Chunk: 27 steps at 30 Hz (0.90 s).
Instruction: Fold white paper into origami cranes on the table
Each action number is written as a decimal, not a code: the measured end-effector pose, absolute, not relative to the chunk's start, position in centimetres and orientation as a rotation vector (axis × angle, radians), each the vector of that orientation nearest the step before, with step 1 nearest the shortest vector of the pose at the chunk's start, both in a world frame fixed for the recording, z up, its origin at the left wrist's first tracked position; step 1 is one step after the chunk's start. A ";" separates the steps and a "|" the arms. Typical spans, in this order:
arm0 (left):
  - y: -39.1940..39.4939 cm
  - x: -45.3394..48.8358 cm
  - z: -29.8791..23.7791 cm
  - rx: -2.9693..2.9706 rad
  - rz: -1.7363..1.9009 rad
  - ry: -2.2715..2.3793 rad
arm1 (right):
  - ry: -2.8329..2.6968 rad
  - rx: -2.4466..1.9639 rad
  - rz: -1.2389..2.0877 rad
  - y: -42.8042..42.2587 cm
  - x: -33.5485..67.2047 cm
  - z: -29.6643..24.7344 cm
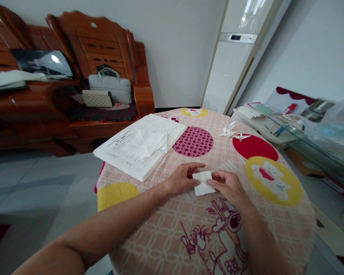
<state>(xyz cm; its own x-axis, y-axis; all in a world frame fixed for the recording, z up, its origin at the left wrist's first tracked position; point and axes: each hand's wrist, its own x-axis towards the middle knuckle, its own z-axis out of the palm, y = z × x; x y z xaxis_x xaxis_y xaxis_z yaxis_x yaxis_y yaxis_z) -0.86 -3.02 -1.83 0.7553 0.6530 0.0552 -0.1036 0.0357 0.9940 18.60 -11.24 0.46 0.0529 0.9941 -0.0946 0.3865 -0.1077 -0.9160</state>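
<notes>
A small folded piece of white paper (203,184) is held between my two hands above the patterned tablecloth (160,225). On its left side, my left hand (185,177) pinches the edge, thumb on top and fingers partly behind. My right hand (227,185) grips the opposite edge the same way, its thumb resting on the paper's face. Beyond my right hand, several folded paper cranes (228,130) sit on the far part of the table. Left of my hands lies a thick stack of printed sheets (119,152), with loose white paper pieces (146,143) on top.
A glass shelf (306,143) with a plastic bag (338,126) and small items stands at the right. Behind the table are a wooden chair (103,38) holding a grey handbag (119,87), and a tall white cabinet-like unit (232,65). A laptop (43,63) stands at the far left.
</notes>
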 end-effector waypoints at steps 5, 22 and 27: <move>-2.8 -0.9 -1.4 1.259 0.638 0.499 | -1.291 -1.529 1.351 -12.0 18.0 0.2; -3.1 -0.9 -0.8 1.384 0.656 0.586 | -1.106 -1.447 1.363 -11.8 16.5 -0.4; -3.2 -1.0 -0.6 1.419 0.659 0.658 | -1.106 -1.453 1.427 -11.9 16.1 -0.5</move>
